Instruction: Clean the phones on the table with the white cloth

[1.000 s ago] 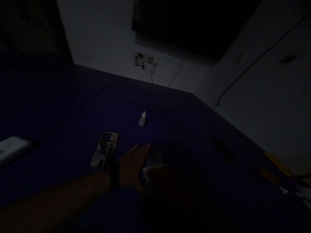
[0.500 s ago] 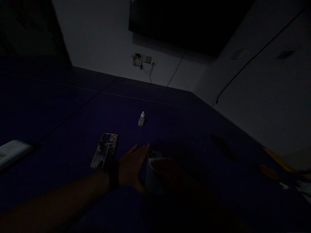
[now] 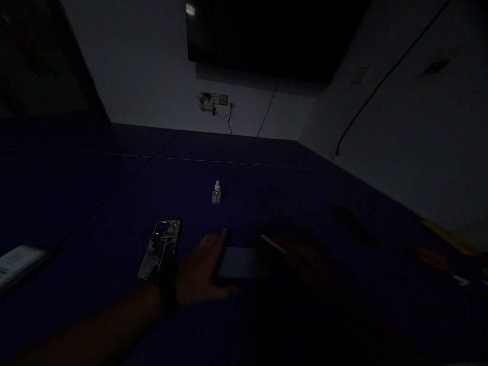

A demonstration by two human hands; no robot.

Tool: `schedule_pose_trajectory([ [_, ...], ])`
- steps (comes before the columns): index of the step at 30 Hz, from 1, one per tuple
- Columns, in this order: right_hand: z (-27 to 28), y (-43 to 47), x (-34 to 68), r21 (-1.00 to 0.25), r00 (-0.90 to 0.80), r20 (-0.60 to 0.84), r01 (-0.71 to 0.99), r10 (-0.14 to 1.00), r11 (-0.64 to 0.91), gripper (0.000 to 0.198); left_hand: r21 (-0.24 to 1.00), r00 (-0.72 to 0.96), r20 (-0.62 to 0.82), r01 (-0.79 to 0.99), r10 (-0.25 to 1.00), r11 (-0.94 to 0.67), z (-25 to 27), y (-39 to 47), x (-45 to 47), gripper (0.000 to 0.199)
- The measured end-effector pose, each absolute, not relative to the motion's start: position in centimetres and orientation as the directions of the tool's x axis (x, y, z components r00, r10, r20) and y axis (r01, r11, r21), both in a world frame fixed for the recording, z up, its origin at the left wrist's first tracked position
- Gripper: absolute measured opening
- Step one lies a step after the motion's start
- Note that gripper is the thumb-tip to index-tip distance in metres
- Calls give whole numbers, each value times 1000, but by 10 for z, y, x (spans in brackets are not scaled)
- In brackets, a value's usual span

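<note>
A phone (image 3: 242, 263) lies crosswise on the dark blue table, its surface a dim grey-blue. My left hand (image 3: 200, 269), with a dark band at the wrist, is around the phone's left end, forefinger along the far edge and thumb along the near one. Just right of the phone, my right hand (image 3: 301, 251) is in deep shadow; its closed fingers hold a thin white pad (image 3: 273, 243), seen nearly edge-on. A patterned phone case (image 3: 162, 249) lies left of my left hand. Beyond the phone stands a small dropper bottle (image 3: 216, 194) with a white top.
A white box (image 3: 21, 262) sits at the left edge. On the right lie a dark flat object (image 3: 353, 223), an orange item (image 3: 434, 259) and a yellow strip (image 3: 450, 236). Sockets with cables (image 3: 215, 101) and a large dark screen (image 3: 263, 38) are on the wall.
The phone has turned from lengthwise to crosswise, and its camera lenses no longer show. My right hand has moved off it to the right with the white pad. The view has shifted slightly.
</note>
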State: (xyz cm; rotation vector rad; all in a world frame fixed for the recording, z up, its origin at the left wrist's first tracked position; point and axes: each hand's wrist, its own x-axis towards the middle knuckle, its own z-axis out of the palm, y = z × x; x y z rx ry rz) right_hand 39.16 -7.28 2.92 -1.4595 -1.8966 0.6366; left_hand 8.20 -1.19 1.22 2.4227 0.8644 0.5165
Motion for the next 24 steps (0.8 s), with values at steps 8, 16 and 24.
schedule_pose_trajectory([
  [8,28,-56,409,-607,-305,123,730,944,315,29,456,713,184,548,676,-702,15,-10,89,83],
  [16,11,-46,398,-270,-521,258,770,814,578,27,474,694,196,551,693,-687,18,-13,92,89],
  [24,19,-36,369,-111,-618,298,735,728,669,20,462,721,102,576,686,-675,21,-13,97,68],
])
